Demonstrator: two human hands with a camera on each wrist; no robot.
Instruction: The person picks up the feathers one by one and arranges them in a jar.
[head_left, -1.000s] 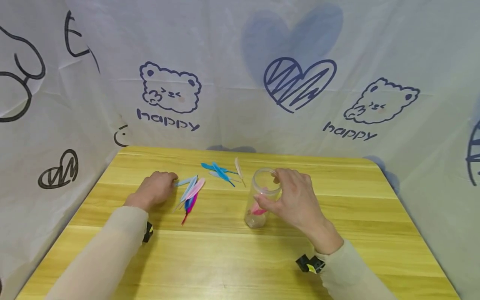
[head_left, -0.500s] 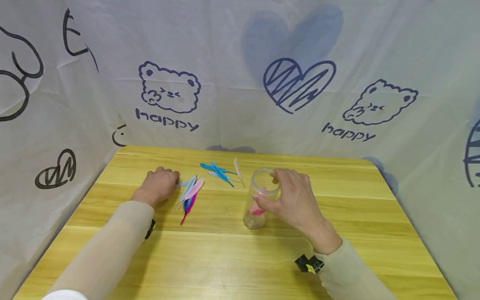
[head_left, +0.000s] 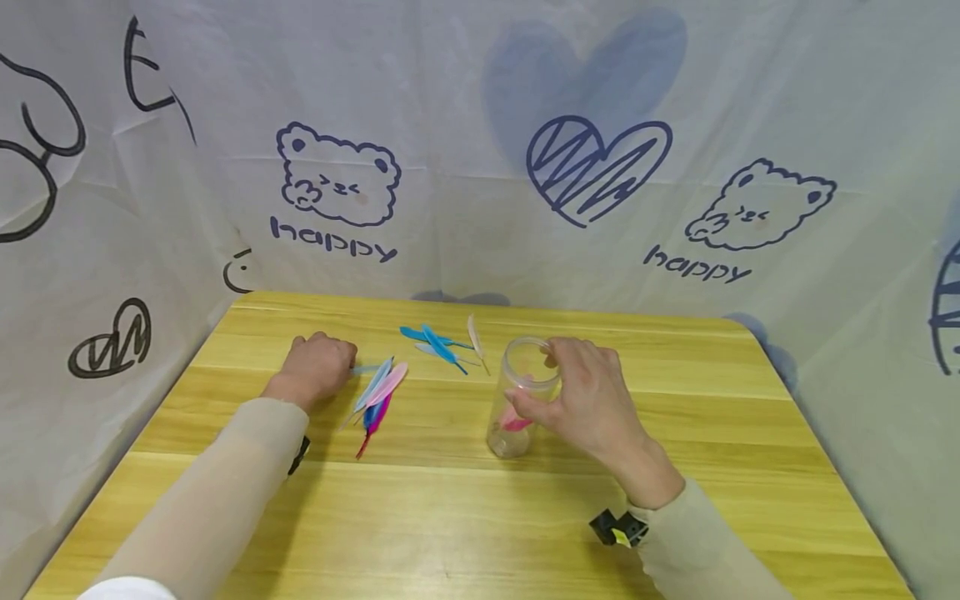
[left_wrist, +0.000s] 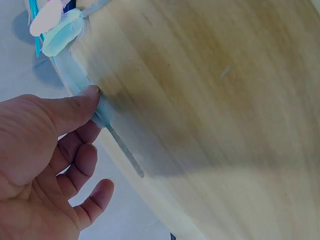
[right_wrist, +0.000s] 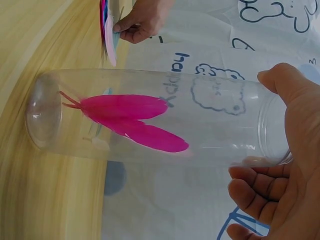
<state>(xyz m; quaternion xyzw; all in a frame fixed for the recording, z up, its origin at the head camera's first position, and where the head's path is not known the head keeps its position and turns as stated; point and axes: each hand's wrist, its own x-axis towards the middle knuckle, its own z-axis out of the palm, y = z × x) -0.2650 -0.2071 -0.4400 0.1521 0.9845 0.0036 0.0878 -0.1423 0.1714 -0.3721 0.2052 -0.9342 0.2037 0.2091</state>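
Between thumb and index finger, my left hand (head_left: 315, 368) pinches a light blue feather (left_wrist: 105, 114), its bare quill pointing away from the thumb. Right beside that hand lies a small pile: a pale blue feather (head_left: 375, 382), a light pink feather (head_left: 388, 383), and dark blue and magenta feathers (head_left: 380, 413) under them. My right hand (head_left: 592, 400) grips a clear cylindrical jar (head_left: 510, 442) around its open rim, thumb on one side and fingers on the other. The jar stands upright on the table, with two magenta feathers (right_wrist: 130, 107) leaning inside, quills down.
Farther back on the wooden table (head_left: 450, 517) lie bright blue feathers (head_left: 441, 343) and a cream feather (head_left: 477, 337). A white cloth with drawn bears and hearts (head_left: 442, 208) hangs behind the table's back edge and along its sides.
My left hand has shifted slightly and now pinches the light blue feather, less of which shows. The pile beside it has slid a little toward the front. My right hand and the jar stay put.
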